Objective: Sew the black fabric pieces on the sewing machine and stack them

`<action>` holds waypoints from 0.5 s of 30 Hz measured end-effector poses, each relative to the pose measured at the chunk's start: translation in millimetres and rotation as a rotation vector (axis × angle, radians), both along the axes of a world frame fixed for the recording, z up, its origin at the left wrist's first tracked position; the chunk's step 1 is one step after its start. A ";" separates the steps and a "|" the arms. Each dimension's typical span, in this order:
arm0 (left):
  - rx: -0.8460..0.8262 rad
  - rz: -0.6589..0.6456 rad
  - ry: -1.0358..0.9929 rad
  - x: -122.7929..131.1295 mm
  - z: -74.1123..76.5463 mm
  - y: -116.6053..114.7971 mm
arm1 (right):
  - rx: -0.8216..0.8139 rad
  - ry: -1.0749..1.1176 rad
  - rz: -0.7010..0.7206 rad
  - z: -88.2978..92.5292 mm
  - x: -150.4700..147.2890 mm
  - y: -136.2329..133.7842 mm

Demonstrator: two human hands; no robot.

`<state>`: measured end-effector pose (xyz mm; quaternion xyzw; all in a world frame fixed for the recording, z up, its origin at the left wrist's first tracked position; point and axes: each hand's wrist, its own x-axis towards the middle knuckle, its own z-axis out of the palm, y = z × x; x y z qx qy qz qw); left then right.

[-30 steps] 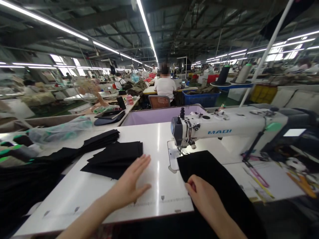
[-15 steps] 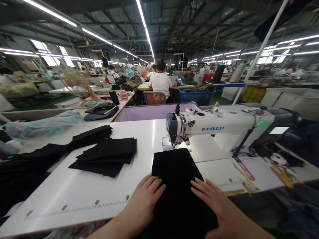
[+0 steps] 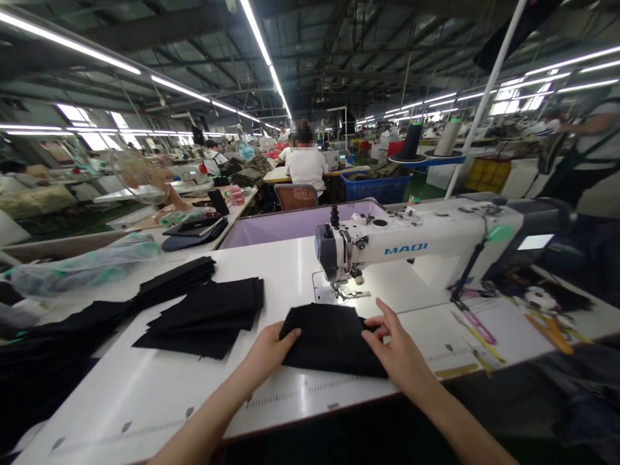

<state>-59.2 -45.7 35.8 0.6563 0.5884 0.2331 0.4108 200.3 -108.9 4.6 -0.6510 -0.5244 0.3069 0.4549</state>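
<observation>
A folded piece of black fabric (image 3: 329, 337) lies on the white sewing table (image 3: 285, 271), just in front of the needle of a white MAQI sewing machine (image 3: 411, 242). My left hand (image 3: 268, 352) grips the fabric's left edge, fingers curled under it. On the right edge, my right hand (image 3: 394, 345) pinches the fabric with thumb and fingers. Left of my hands sits a stack of black cut pieces (image 3: 208, 313).
More black fabric (image 3: 72, 336) trails off the table's left side, beside a clear plastic bag (image 3: 82, 265). A lilac bin (image 3: 295, 223) stands behind the table. Pink scissors (image 3: 477, 326) and tools lie at right. A seated person (image 3: 306, 165) works ahead; another person (image 3: 588, 155) stands far right.
The long black piece that hung over the table's front edge has been folded up into a shorter piece. Both hands went from lying flat on it to gripping its side edges.
</observation>
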 end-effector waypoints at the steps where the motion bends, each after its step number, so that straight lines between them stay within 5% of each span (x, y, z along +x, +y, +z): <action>1: 0.050 -0.023 0.039 0.1 -0.5 -0.2 | -0.012 -0.015 -0.009 -0.5 -4.6 -0.7; 9: 0.227 0.051 0.066 2.0 -1.7 -33.8 | -0.048 -0.241 -0.086 -0.3 -15.2 -22.7; 12: 0.233 0.061 0.094 -0.6 -7.2 -46.3 | -0.171 -0.216 -0.010 0.8 -12.1 -23.3; 15: 0.237 0.025 0.146 -3.2 -9.5 -49.5 | -0.097 -0.116 0.121 -2.3 -9.4 -15.7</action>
